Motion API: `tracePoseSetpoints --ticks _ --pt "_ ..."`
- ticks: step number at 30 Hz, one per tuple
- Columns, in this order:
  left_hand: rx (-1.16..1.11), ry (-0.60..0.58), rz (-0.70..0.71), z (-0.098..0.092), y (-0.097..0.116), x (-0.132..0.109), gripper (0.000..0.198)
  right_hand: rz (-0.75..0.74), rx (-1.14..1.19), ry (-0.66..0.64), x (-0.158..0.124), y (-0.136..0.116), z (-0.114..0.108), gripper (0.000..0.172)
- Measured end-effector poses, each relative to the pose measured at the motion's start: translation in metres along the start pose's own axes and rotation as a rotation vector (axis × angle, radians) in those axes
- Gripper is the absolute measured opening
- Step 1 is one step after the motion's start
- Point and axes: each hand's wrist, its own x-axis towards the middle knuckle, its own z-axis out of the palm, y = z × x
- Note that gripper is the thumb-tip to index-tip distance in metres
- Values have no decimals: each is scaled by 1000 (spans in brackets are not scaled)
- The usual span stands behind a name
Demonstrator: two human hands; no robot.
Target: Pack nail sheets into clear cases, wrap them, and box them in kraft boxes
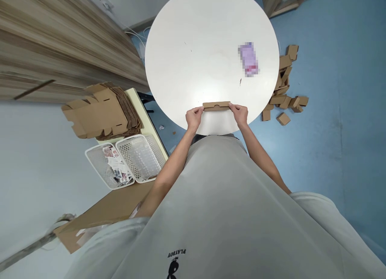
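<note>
A small brown cardboard box (216, 106) is held at the near edge of the round white table (205, 37), its narrow side with a half-round notch facing me. My left hand (194, 117) pinches its left end, thumb and fingers closed on the cardboard. At the opposite end my right hand (239, 113) grips the corner in the same way. The box's underside is hidden, so I cannot tell whether it touches the tabletop. Farther off on the table lies a blurred-out purple item (249, 58), apart from both hands.
Several small cardboard boxes (283, 98) are heaped on the blue floor right of the table. To the left, a stack of flat cardboard blanks (99, 114) rests on a side table beside two white baskets (117, 145). A large carton (117, 204) stands nearer me.
</note>
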Motion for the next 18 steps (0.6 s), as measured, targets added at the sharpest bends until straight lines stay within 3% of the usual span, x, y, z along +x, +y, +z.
tracePoseSetpoints --ticks 8,13,18 --pt "-13 -34 -73 3 -7 22 6 37 249 64 7 14 7 43" --pt "42 -71 -127 0 -8 37 26 76 243 26 17 17 6 36" --pt "94 -127 -175 -5 -4 55 38 122 253 -44 22 19 3 45"
